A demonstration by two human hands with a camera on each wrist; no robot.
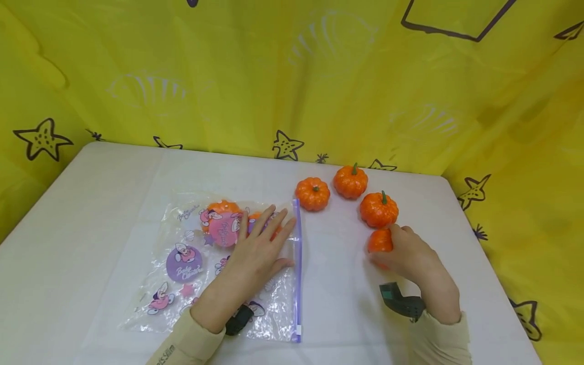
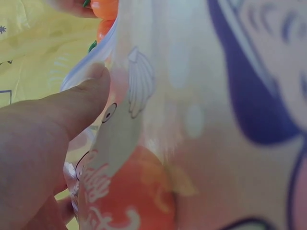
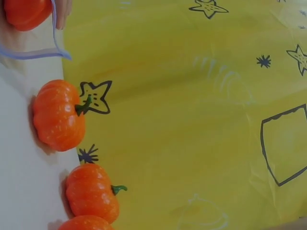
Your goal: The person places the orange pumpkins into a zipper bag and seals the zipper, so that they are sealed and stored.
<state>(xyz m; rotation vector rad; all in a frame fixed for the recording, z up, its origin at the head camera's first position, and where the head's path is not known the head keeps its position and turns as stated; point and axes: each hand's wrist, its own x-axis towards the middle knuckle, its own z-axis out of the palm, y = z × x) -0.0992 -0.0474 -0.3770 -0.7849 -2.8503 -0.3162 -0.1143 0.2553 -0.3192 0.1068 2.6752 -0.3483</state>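
Note:
A clear zip bag [image 1: 152, 263] printed with pink and purple cartoon pictures lies flat, its purple zip strip [image 1: 298, 274] facing right. Inside it are small orange pumpkins [image 1: 223, 207], partly hidden by the prints. My left hand [image 1: 255, 251] rests on the bag with fingers spread over one of the pumpkins; in the left wrist view its thumb [image 2: 81, 103] lies near the zip edge. To the right, my right hand [image 1: 412, 253] grips a small orange pumpkin [image 1: 378, 241] between thumb and fingers, covering part of it.
Three more orange pumpkins with green stems stand behind the held one: the left one [image 1: 312, 194], the back one [image 1: 350, 181] and the right one [image 1: 378, 209]. A yellow curtain [image 1: 237, 76] with starfish drawings borders the white table [image 1: 91, 203].

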